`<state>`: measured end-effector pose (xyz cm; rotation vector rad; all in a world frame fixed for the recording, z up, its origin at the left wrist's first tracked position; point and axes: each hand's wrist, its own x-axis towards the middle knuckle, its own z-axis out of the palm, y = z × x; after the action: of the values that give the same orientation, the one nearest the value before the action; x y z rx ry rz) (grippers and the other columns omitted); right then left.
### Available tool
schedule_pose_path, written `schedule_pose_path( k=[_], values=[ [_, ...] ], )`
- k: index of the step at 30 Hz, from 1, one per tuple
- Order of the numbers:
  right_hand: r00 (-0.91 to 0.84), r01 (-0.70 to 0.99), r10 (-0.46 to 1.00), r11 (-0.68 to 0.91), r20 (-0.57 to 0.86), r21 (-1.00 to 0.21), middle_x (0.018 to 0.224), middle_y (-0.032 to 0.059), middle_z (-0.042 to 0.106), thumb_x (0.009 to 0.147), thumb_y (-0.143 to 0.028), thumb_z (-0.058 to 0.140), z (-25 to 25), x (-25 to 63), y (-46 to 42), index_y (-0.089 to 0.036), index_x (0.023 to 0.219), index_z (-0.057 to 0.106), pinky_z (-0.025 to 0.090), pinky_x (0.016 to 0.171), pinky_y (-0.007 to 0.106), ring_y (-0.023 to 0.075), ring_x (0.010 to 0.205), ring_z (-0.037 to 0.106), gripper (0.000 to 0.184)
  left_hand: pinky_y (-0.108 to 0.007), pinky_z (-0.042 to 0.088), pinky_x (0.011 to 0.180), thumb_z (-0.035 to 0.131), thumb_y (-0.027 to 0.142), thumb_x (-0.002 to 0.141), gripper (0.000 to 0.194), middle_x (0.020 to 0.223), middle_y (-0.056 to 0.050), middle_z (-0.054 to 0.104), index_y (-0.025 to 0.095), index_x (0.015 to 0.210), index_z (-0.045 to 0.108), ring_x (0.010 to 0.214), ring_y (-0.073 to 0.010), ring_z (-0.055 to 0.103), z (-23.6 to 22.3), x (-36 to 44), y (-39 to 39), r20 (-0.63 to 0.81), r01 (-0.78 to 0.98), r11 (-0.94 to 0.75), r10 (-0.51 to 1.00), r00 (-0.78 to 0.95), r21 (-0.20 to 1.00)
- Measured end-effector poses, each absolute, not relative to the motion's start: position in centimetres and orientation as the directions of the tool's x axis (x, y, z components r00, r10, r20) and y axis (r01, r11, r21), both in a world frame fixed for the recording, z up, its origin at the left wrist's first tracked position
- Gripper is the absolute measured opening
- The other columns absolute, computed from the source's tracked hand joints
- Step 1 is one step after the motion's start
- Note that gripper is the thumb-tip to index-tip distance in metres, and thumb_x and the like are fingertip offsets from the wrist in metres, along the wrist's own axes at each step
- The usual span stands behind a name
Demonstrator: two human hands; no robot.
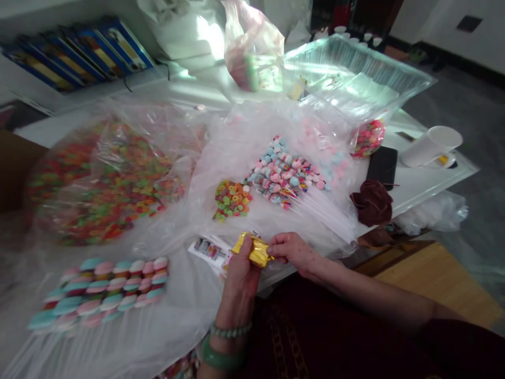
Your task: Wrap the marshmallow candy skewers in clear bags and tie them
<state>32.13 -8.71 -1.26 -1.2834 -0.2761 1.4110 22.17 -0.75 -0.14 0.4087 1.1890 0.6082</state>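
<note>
"Where's the gold packet (pixel 259 252)?"

"Centre of the dial, by the near edge of the table (pixel 420 183). The left hand (pixel 241 269) is closed around it, thumb on top."

"And the right hand (pixel 292 250)?"

"At three o'clock, fingertips pinching the packet's end."

"Farther out?"

"Ring-shaped candies (pixel 232 201) near, at eleven; marshmallow skewers (pixel 108 287) between eight and nine; a white mug (pixel 428 147) well apart at two."
</note>
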Motion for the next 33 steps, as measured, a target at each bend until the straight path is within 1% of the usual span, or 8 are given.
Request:
schedule_pose_path(
  k=[5,8,12,15,18,22,29,33],
  values=[
    [0.212,-0.586,0.802,-0.353,-0.559,-0.729,0.047,-0.0065,0.047,0.057,-0.029,0.068,-0.7,31.9,-8.9,-0.014,0.06,0.06,0.018,0.045,0.023,0.0054,0.043,0.032,0.017,-0.025,0.055,0.058,0.051,0.024,0.092,0.018,0.074,-0.003,0.067,0.013,0.085,0.062,0.061,-0.0131,0.063,-0.2,21.4,0.3,-0.77,-0.339,0.777,0.609,0.19,0.531],
    [0.231,-0.526,0.797,-0.381,-0.559,-0.76,0.047,-0.0069,0.046,0.059,-0.029,0.066,-0.9,31.8,-8.9,-0.015,0.061,0.059,0.02,0.046,0.023,0.0057,0.044,0.032,0.016,-0.026,0.055,0.059,0.054,0.018,0.089,0.01,0.076,-0.003,0.067,0.013,0.085,0.063,0.063,-0.014,0.064,-0.4,20.9,0.3,-0.756,-0.349,0.779,0.61,0.237,0.52],
    [0.188,-0.396,0.827,-0.43,-0.529,-0.812,0.051,-0.0066,0.047,0.06,-0.026,0.063,-1.0,32.0,-8.8,-0.016,0.061,0.057,0.026,0.05,0.021,0.0063,0.049,0.037,0.012,-0.026,0.054,0.057,0.06,0.002,0.076,0.012,0.073,-0.002,0.067,0.012,0.082,0.063,0.06,-0.0144,0.064,-0.5,20.8,0.0,-0.74,-0.313,0.763,0.637,0.214,0.566],
    [0.128,-0.304,0.838,-0.476,-0.531,-0.825,0.056,-0.0053,0.053,0.067,-0.027,0.059,-0.5,32.2,-8.5,-0.016,0.068,0.058,0.033,0.053,0.021,0.0076,0.053,0.046,0.011,-0.025,0.052,0.053,0.062,0.001,0.072,0.011,0.069,-0.002,0.066,0.011,0.078,0.063,0.056,-0.0141,0.062,-0.4,20.9,-0.2,-0.734,-0.311,0.75,0.652,0.192,0.584],
    [0.063,-0.294,0.813,-0.539,-0.578,-0.789,0.057,-0.0042,0.057,0.074,-0.027,0.056,0.1,31.9,-8.0,-0.017,0.073,0.057,0.039,0.053,0.021,0.0087,0.052,0.052,0.01,-0.024,0.049,0.05,0.066,0.002,0.068,0.012,0.066,-0.002,0.065,0.011,0.075,0.063,0.053,-0.0136,0.061,-0.3,21.0,-0.3,-0.719,-0.311,0.737,0.668,0.195,0.6],
    [0.092,-0.266,0.788,-0.569,-0.608,-0.778,0.051,-0.006,0.054,0.073,-0.018,0.055,0.1,31.1,-7.5,-0.016,0.065,0.052,0.035,0.046,0.019,0.0057,0.042,0.046,0.009,-0.023,0.047,0.049,0.069,0.004,0.066,0.012,0.064,-0.001,0.064,0.011,0.073,0.063,0.05,-0.0124,0.058,-0.1,20.9,-0.6,-0.693,-0.302,0.723,0.687,0.22,0.621],
    [0.045,-0.263,0.805,-0.561,-0.591,-0.785,0.047,-0.0076,0.05,0.072,-0.016,0.053,-0.5,31.3,-8.2,-0.017,0.062,0.049,0.026,0.039,0.017,0.0034,0.038,0.038,0.011,-0.023,0.051,0.055,0.061,0.004,0.077,0.009,0.069,-0.001,0.066,0.013,0.078,0.064,0.057,-0.0126,0.062,-0.2,20.4,0.1,-0.738,-0.398,0.72,0.661,0.14,0.569],
    [0.124,-0.256,0.79,-0.56,-0.601,-0.788,0.046,-0.0095,0.051,0.07,-0.015,0.055,-0.1,31.2,-8.0,-0.019,0.076,0.051,0.028,0.039,0.017,0.0052,0.036,0.039,0.008,-0.024,0.052,0.054,0.06,0.003,0.075,0.009,0.069,-0.001,0.066,0.012,0.076,0.063,0.056,-0.0135,0.062,-0.4,20.4,0.1,-0.733,-0.368,0.735,0.656,0.177,0.569]
  ],
)
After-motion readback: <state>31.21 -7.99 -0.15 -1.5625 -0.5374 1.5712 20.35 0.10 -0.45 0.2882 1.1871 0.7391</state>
